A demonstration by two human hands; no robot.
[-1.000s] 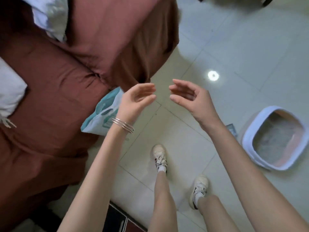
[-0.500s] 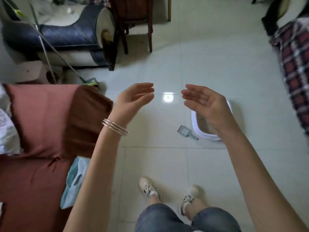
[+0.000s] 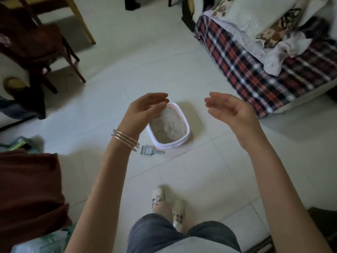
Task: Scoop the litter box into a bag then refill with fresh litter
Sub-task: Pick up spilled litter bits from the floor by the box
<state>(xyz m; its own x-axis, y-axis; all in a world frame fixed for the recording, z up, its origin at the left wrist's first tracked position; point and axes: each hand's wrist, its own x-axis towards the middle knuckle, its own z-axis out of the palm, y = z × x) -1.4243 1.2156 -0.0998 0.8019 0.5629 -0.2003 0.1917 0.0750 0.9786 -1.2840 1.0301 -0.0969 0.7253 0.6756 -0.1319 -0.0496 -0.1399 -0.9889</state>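
Observation:
A white-rimmed litter box with grey litter inside stands on the tiled floor in the middle of the view. A small grey scoop lies on the floor beside its near left corner. My left hand, with bangles on the wrist, is raised in front of the box's left edge, fingers loosely curved and holding nothing. To the right of the box my right hand is raised too, empty with fingers apart. A teal-and-white litter bag lies at the bottom left, partly hidden.
A brown-covered sofa fills the lower left. A dark wooden chair stands at the upper left. A bed with a plaid cover runs along the right. My two feet stand on the tiles below the box.
The view has swung to the right and the litter box now sits centred between my hands. Both hands stay raised and empty, a little farther apart.

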